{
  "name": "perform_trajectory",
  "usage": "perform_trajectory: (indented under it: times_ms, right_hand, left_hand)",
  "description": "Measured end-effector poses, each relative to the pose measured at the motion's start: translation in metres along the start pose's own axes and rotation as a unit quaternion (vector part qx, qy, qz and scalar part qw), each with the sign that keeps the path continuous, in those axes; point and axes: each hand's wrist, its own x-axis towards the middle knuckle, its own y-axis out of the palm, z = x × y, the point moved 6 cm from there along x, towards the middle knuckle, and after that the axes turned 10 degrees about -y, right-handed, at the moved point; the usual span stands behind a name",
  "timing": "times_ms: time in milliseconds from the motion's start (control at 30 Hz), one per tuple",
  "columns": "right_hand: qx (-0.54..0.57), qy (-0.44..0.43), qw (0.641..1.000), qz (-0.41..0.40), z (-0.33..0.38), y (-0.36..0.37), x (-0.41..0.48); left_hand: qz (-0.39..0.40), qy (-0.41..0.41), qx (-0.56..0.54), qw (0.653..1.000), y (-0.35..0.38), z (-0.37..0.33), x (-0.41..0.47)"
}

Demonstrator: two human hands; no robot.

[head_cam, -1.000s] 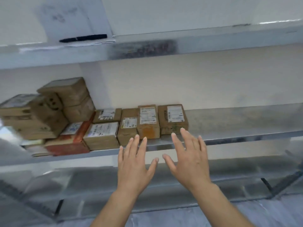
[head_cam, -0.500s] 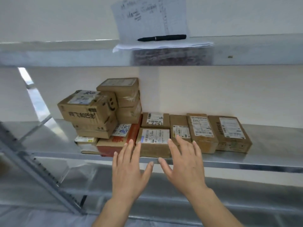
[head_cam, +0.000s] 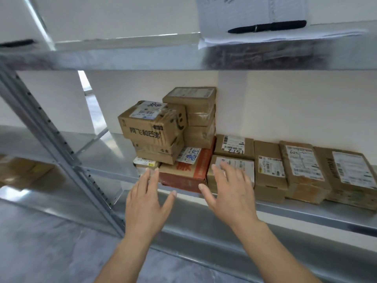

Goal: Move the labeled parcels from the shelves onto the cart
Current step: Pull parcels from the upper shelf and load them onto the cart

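Note:
Several labeled cardboard parcels sit on the middle metal shelf (head_cam: pixel 306 213). A red-orange parcel (head_cam: pixel 183 176) lies at the front under a stack topped by a box with printed characters (head_cam: pixel 152 123) and a taller pile (head_cam: pixel 195 111) behind. To its right are a small labeled box (head_cam: pixel 244 166), one marked 1512 (head_cam: pixel 233 145), and three more brown parcels (head_cam: pixel 269 170) (head_cam: pixel 304 168) (head_cam: pixel 350 174). My left hand (head_cam: pixel 146 203) is spread flat before the red parcel. My right hand (head_cam: pixel 230 193) is spread over the small labeled box's front. Neither holds anything. The cart is out of view.
A slanted perforated shelf upright (head_cam: pixel 61 152) stands at the left. The upper shelf (head_cam: pixel 142 58) carries papers (head_cam: pixel 265 35) and a black pen (head_cam: pixel 267 27). A brown box (head_cam: pixel 22 170) sits in the neighbouring bay at far left. Grey floor lies below.
The view has swung left, so the parcels sit further right and closer. Both hands have reached forward to the shelf front, still spread and empty.

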Motion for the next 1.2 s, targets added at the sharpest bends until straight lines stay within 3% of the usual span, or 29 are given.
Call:
perform_trajectory:
  times_ms: [133, 367, 600, 800, 967, 1200]
  right_hand:
    - [-0.008, 0.017, 1.000, 0.008, 0.025, -0.003, 0.032]
    - [0.113, 0.131, 0.984, -0.052, 0.062, -0.018, 0.099]
    - [0.190, 0.194, 0.959, -0.079, 0.082, -0.012, 0.131]
    - [0.239, 0.200, 0.945, -0.096, 0.089, -0.003, 0.129]
    - [0.285, 0.159, 0.936, -0.132, 0.094, -0.009, 0.106]
    - [0.297, 0.106, 0.934, -0.171, 0.088, -0.021, 0.038]
  left_hand:
    - [-0.007, -0.010, -0.062, 0.998, -0.025, 0.024, 0.049]
    - [-0.014, 0.029, -0.194, 0.980, -0.073, 0.043, 0.141]
    - [0.081, 0.005, -0.284, 0.955, -0.077, 0.048, 0.193]
    - [0.114, 0.031, -0.324, 0.939, -0.074, 0.045, 0.187]
    - [0.119, 0.059, -0.412, 0.901, -0.084, 0.051, 0.165]
    - [0.132, 0.097, -0.440, 0.883, -0.075, 0.045, 0.093]
